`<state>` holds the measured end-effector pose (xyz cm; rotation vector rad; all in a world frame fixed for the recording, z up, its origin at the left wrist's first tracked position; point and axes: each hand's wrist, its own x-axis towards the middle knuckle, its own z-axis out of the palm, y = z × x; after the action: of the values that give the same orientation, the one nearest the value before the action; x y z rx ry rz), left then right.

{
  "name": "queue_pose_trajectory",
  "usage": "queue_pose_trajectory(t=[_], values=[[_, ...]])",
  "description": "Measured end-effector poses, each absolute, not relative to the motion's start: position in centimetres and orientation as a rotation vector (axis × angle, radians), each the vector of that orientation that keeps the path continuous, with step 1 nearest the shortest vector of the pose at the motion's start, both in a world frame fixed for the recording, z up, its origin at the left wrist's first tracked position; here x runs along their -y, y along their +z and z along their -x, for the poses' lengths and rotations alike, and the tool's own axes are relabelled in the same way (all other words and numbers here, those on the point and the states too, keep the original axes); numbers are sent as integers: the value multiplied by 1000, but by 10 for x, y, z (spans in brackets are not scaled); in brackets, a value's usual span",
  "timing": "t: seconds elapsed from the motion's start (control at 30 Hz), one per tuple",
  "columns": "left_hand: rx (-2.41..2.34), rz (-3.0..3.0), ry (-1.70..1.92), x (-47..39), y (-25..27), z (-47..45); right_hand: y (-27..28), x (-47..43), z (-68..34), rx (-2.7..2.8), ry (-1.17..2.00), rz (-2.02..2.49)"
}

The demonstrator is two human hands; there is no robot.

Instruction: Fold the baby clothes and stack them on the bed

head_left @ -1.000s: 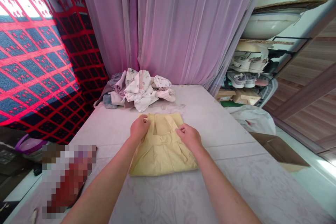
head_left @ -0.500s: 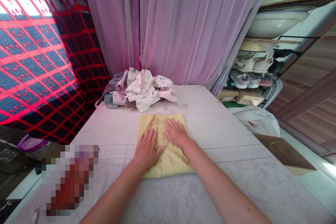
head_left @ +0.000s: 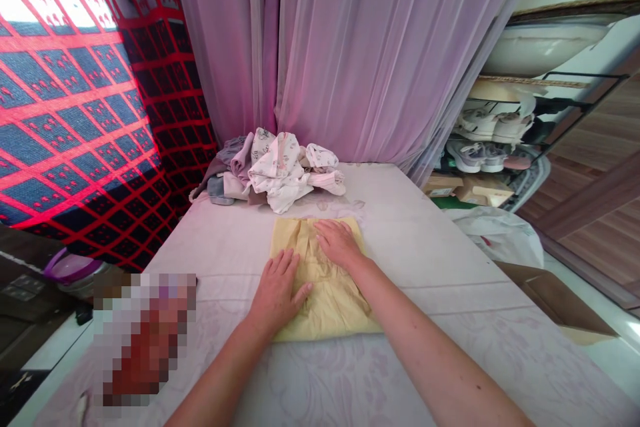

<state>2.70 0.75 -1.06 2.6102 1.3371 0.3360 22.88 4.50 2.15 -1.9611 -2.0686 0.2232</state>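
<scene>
A yellow piece of cloth point(head_left: 327, 310), folded into a rough rectangle, lies in front of me on a pale flowered bedsheet point(head_left: 310, 387). Creases run across its middle. My left hand point(head_left: 280, 287) rests flat along the cloth's left edge, fingers stretched out and thumb apart. Over the upper middle of the cloth, my right hand point(head_left: 340, 243) lies palm down with its fingers extended. Neither hand grips anything. Whether the yellow cloth is a particular garment cannot be made out. Beyond it sits a heap of crumpled clothes point(head_left: 280, 173) in white, pink, mauve and grey.
Purple curtains point(head_left: 350, 60) hang behind the bed, and a red-and-dark patterned cloth point(head_left: 85, 107) hangs at left. To the right stand a rack with shoes point(head_left: 480, 153), a white plastic bag point(head_left: 505, 233) and an open cardboard box point(head_left: 550, 293). A blurred-out patch covers the left bed edge.
The view has turned slightly left. Across the yellow cloth, my left hand has slid toward its left edge, and my right hand has moved a little toward the far edge.
</scene>
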Motion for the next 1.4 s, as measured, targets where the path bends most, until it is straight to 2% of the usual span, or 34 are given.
queue_pose_trajectory(t=[0.17,0.53,0.7,0.97,1.17,1.3,1.4], values=[[-1296,-2667,245,-1,-12,-14,28,-77,-210,2078,230,1914],[-1359,-2701,327,3,-20,-18,17,-122,-198,2007,226,2018],[-1297,-2686,298,5,-18,-19,-2,-124,-191,1994,160,2037],[-1300,-2666,317,5,-18,-19,11,-107,-186,2071,146,1952],[-1327,-2668,327,5,-19,-20,-1,-95,-180,2366,438,2000],[-1336,-2682,293,5,-16,-20,7,-97,-182,2334,496,2006],[-1342,-2682,280,5,-14,-21,22,-86,-195,2241,404,1970]])
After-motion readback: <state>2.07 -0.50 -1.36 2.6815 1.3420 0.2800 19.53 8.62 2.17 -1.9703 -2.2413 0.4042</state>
